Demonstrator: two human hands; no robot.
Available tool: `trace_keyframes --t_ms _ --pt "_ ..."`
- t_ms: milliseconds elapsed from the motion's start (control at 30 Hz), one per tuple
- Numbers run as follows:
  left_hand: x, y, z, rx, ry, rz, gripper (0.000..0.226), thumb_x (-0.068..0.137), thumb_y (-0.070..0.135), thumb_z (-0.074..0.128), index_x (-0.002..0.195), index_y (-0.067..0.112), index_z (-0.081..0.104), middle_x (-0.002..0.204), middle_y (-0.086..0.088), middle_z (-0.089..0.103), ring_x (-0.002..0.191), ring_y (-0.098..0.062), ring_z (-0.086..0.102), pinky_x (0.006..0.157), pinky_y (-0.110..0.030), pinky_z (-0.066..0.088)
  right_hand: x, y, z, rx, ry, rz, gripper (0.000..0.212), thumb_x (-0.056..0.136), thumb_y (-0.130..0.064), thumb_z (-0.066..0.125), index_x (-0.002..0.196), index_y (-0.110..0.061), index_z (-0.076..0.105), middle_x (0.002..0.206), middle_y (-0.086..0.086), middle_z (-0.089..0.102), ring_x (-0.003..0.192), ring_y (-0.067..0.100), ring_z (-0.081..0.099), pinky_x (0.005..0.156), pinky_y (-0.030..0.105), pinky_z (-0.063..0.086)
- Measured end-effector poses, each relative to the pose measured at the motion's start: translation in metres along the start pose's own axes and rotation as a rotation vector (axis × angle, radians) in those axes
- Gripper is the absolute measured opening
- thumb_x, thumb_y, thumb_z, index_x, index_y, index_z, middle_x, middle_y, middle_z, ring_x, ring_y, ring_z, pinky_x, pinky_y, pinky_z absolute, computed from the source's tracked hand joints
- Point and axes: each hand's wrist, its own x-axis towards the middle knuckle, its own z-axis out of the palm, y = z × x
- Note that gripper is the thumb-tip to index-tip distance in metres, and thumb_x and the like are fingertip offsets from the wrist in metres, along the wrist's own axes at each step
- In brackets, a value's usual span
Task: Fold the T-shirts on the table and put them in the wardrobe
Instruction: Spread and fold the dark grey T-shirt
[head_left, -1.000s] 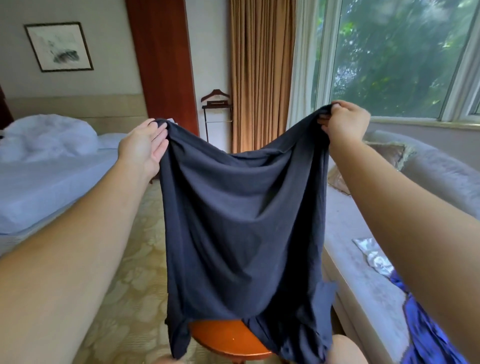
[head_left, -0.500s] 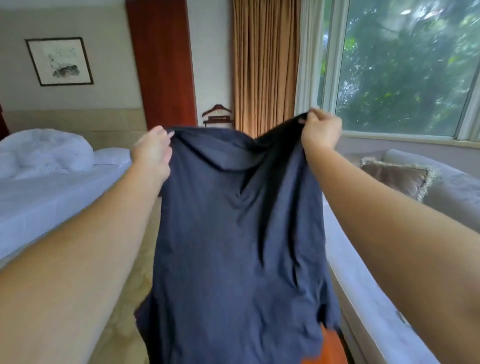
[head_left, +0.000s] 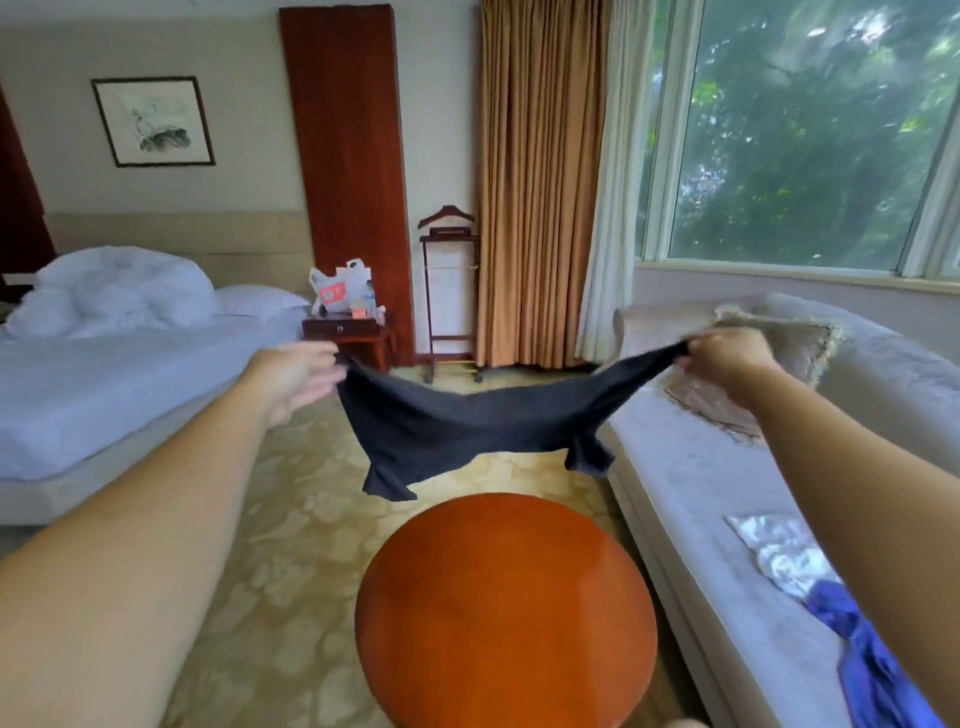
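Note:
A dark navy T-shirt (head_left: 467, 428) is stretched out nearly flat in the air beyond the round wooden table (head_left: 506, 613). My left hand (head_left: 296, 376) grips its left edge. Over at the sofa side, my right hand (head_left: 727, 358) pinches the right edge. The shirt billows away from me, motion-blurred, its hem hanging a little above the far rim of the table. Nothing lies on the table top.
A bed (head_left: 119, 374) with white bedding is on the left, a pale sofa (head_left: 727, 519) on the right holding a cushion (head_left: 753, 384), a blue garment (head_left: 862, 654) and a patterned cloth. A nightstand (head_left: 345, 332) and valet stand (head_left: 449, 291) stand beyond. Carpet lies between.
Both hands have swung down and apart. The shirt, which hung upright before my face, has flicked forward and now spreads low and almost horizontal, uncovering the table.

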Motion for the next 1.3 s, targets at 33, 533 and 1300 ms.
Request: trace_keyframes --t_ms 33,533,1300 --pt "-0.012 -0.015 -0.001 0.165 -0.050 -0.050 0.022 0.098 0.001 0.048 0.096 0.015 0.064 0.107 -0.009 0.067 0.082 -0.013 0.068 0.086 -0.028 0.050 -0.013 0.020 0.003 0.027 -0.073 0.035 0.024 0.101 -0.023 0.048 0.118 -0.013 0.062 0.125 0.007 0.064 0.100 0.014 0.063 0.074 0.022 0.049" --pt "-0.110 -0.187 -0.008 1.172 -0.894 -0.775 0.032 0.097 0.026 0.060 0.124 0.008 0.058 0.096 -0.004 0.073 0.089 -0.015 0.070 0.075 -0.025 0.056 -0.128 0.184 0.016 -0.795 -1.039 0.469 0.022 0.087 -0.002 0.068 0.109 -0.006 0.063 0.100 0.012 0.072 0.090 0.026 0.072 0.073 0.030 0.057" --pt "0.025 -0.391 0.111 1.353 -0.434 -0.090 0.071 0.099 0.059 0.033 0.156 0.026 0.007 0.163 -0.006 -0.006 0.150 -0.028 -0.005 0.119 -0.054 0.006 -0.109 0.237 0.332 -0.813 -0.833 -0.129 0.074 0.097 -0.063 0.027 0.156 -0.025 0.002 0.163 0.004 -0.011 0.149 0.025 -0.012 0.120 0.053 0.003"
